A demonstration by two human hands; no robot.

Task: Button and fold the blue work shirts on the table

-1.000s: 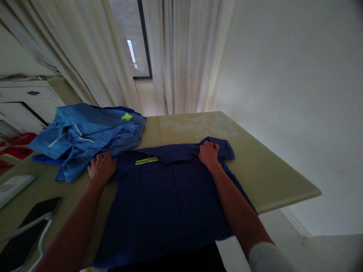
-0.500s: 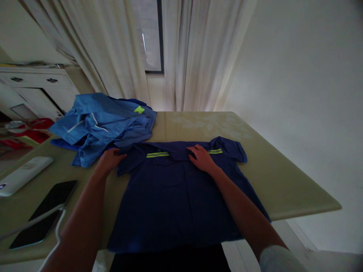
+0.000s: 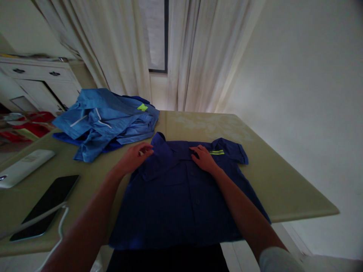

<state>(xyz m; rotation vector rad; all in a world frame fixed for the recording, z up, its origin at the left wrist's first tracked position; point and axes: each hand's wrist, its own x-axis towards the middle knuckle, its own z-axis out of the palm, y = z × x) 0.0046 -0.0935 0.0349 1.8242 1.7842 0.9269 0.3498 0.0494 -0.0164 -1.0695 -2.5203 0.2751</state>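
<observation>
A dark navy short-sleeved shirt (image 3: 167,211) with buttons lies on the table in front of me. Its left sleeve side is folded inward over the chest, hiding the left yellow-green stripe. At that raised fold, my left hand (image 3: 134,158) is closed with thumb and fingertips on the fabric edge. My right hand (image 3: 204,158) rests on the upper chest near the collar, fingers spread and pressing on the cloth. Just right of it shows a yellow-green reflective strip (image 3: 217,152). The right sleeve (image 3: 231,149) lies spread out.
Light blue garments (image 3: 110,117) are heaped at the back left of the table (image 3: 286,181). A white device (image 3: 27,168) and a black phone (image 3: 51,204) with a white cable (image 3: 61,223) lie at the left. Curtains and a wall stand close behind and to the right.
My left hand has moved right, carrying the shirt's left sleeve inward over the chest and covering the left stripe. My right hand has stayed near the collar. The view has shifted slightly.
</observation>
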